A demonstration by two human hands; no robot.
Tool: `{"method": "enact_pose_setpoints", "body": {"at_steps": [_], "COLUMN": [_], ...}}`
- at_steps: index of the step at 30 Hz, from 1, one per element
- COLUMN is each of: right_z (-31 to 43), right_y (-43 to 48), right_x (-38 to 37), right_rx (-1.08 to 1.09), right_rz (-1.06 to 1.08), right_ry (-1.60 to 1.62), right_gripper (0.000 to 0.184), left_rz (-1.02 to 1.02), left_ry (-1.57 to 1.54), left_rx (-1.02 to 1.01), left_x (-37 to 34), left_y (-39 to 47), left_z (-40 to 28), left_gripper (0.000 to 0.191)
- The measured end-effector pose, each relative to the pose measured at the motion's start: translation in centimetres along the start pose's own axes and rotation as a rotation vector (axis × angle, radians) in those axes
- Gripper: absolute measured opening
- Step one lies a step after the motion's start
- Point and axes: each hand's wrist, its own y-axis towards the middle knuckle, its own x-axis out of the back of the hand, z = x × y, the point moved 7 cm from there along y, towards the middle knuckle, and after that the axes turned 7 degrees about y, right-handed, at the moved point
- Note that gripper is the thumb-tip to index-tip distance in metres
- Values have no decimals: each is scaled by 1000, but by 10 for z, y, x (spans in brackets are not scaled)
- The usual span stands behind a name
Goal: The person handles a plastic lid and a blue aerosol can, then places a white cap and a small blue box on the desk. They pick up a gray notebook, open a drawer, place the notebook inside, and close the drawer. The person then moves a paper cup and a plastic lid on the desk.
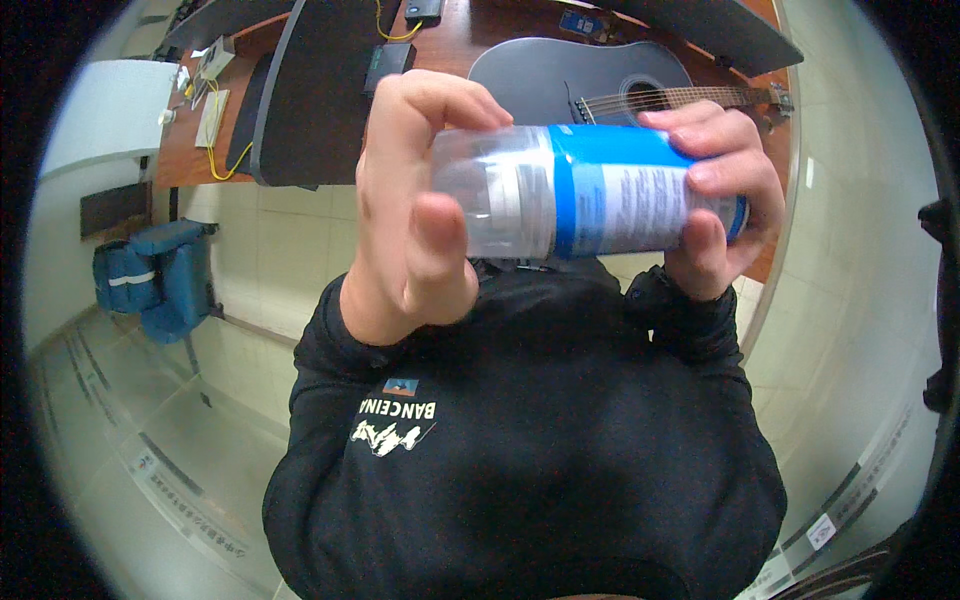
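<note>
A cylindrical plastic bottle (622,195) lies sideways in front of my chest, with a clear left end and a blue-and-white label bearing small print. My left hand (405,202) is wrapped around the clear end, its curled fingers on top and its thumb on the near side. At the labelled end, my right hand (731,187) grips the bottle with fingers over the far side and thumb below. Blur hides whether the clear part is a separate cap.
Beyond the hands, a black acoustic guitar (525,75) lies on a brown wooden desk (450,45). Dark partitions (322,90) divide the desk. A black box (388,64) and yellow cables (212,142) are at its left. A blue chair (180,277) stands on the tiled floor, left.
</note>
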Motion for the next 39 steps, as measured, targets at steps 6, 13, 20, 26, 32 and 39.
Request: {"method": "enact_pose_setpoints", "body": {"at_steps": [6, 13, 20, 26, 32, 39], "right_z": [11, 4, -15, -24, -27, -16], "right_y": [-2, -2, -3, -13, -16, -17], "right_x": [-5, -7, -4, -6, -7, -12], "right_rx": [282, 231, -157, -419, -323, 165], "right_rz": [45, -35, 13, -168, -165, 7], "right_ry": [81, 42, -189, -170, -172, -263], "right_gripper": [31, 78, 59, 45, 49, 67], "left_rz": [-7, 53, -50, -99, -59, -26], "left_ry": [-19, 39, 122, 177, 194, 173], "left_rx": [-394, -634, -658, -517, -252, -36], "left_x": [5, 10, 9, 12, 14, 11], "left_y": [-5, -9, -4, 6, 10, 12], "left_z": [-24, -32, -11, -3, -5, -2], "left_gripper": [62, 40, 33, 30, 29, 29]}}
